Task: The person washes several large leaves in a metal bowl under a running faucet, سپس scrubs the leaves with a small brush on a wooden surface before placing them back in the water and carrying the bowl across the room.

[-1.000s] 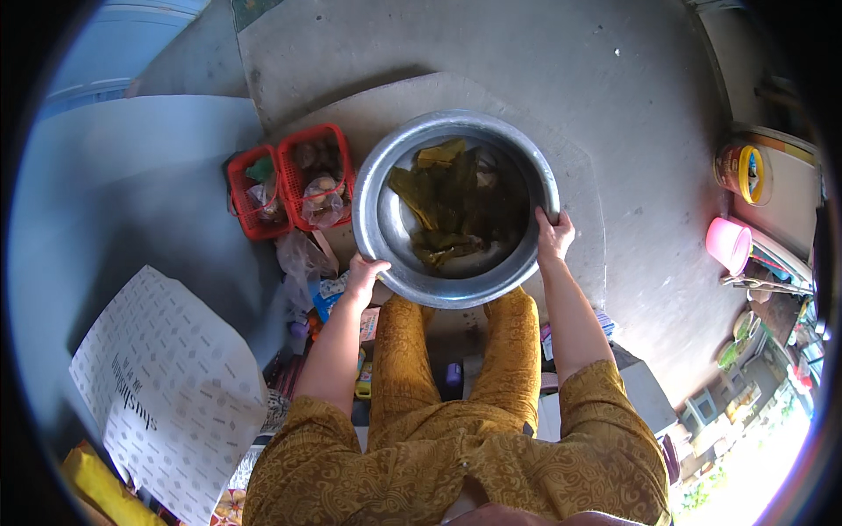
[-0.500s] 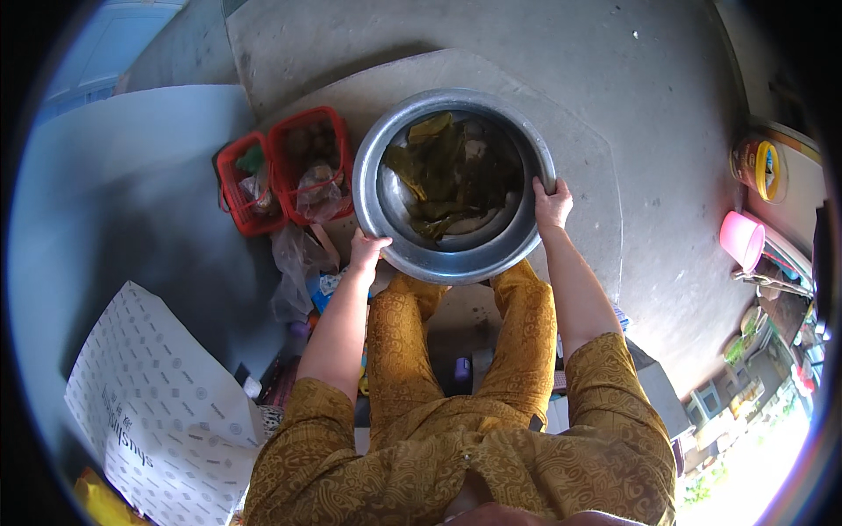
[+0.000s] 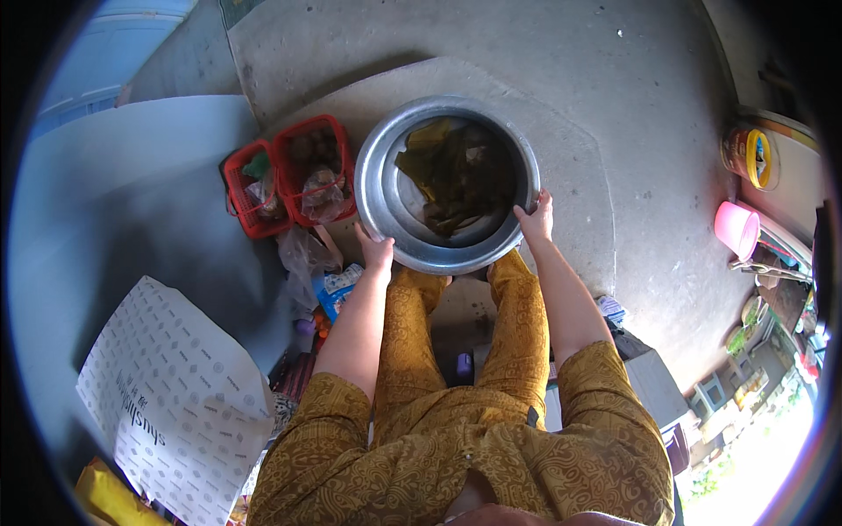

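A wide silver-grey metal basin (image 3: 379, 188) is held out in front of my knees. Dark olive-green wet-looking leaves (image 3: 456, 180) lie bunched inside it, mostly toward its far right side; a bare patch of the bottom shows at the left. My left hand (image 3: 377, 252) grips the near left rim, thumb over the edge. At the right rim, my right hand (image 3: 537, 219) has its thumb on top. The fingers of both hands are partly hidden under the rim.
Left of the basin stand two red plastic baskets (image 3: 254, 188) holding bagged items and round dark things. Clear plastic bags (image 3: 303, 259) lie below them. A large white printed sheet (image 3: 189, 386) stands at lower left. A pink bucket (image 3: 737, 230) sits at the right wall.
The basin has shifted slightly left and looks smaller, with both hands still on its rim. The leaves inside have slid toward the right and bunched up, baring more of the basin's left bottom.
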The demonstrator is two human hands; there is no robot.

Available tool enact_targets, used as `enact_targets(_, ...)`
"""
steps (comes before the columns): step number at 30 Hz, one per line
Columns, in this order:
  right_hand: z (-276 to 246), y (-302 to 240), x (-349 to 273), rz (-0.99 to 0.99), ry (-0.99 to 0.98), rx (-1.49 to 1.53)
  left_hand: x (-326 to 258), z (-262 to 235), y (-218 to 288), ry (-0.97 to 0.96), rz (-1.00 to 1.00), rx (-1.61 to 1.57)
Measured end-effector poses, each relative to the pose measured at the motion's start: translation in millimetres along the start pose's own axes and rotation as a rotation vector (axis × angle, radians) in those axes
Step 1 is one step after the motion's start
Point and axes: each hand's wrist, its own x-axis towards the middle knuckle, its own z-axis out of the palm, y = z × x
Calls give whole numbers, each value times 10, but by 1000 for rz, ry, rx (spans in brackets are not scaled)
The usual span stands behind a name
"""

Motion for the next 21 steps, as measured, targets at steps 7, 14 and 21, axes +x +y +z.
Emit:
enact_targets(7,-317,-189,-691,-65,-66,30,-316,-148,61,-73,-81,-196)
enact_targets(14,-1289,-536,-1226,-70,-124,129,-1165,-230,682,-73,-25,-22)
enact_targets(21,-3552,-1830,-1755,-413,-326,226,-2339,-387,2006,-522,243,34)
